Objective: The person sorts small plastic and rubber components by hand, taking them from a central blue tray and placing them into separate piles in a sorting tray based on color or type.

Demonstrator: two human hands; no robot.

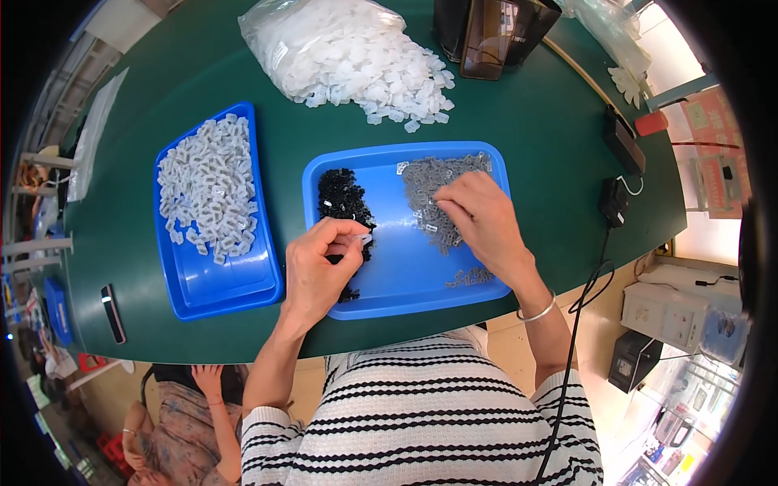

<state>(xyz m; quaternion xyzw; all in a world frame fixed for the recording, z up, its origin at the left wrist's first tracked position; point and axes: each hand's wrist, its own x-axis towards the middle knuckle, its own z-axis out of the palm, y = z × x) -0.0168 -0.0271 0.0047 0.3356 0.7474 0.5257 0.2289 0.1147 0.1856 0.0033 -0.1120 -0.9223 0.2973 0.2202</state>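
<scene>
In front of me lies a blue tray (389,301) with small parts in it. Between the thumb and forefinger of my left hand (320,266) is a small whitish plastic piece (365,238), held over the tray's left side. Small black parts (340,191) are heaped beside and partly behind that hand. My right hand (478,215) is at the pile of small grey parts (429,182) on the tray's right, fingertips pinched together. What those fingertips hold, if anything, is too small to make out. A smaller group of grey parts (470,278) lies near the tray's front right.
A second blue tray (215,296) of pale grey pieces (209,182) stands at left. Translucent white pieces (365,61) spill from a plastic bag at the back, beside a dark brown container (490,36). A phone-like object (113,314) lies front left. Another person (186,421) sits lower left.
</scene>
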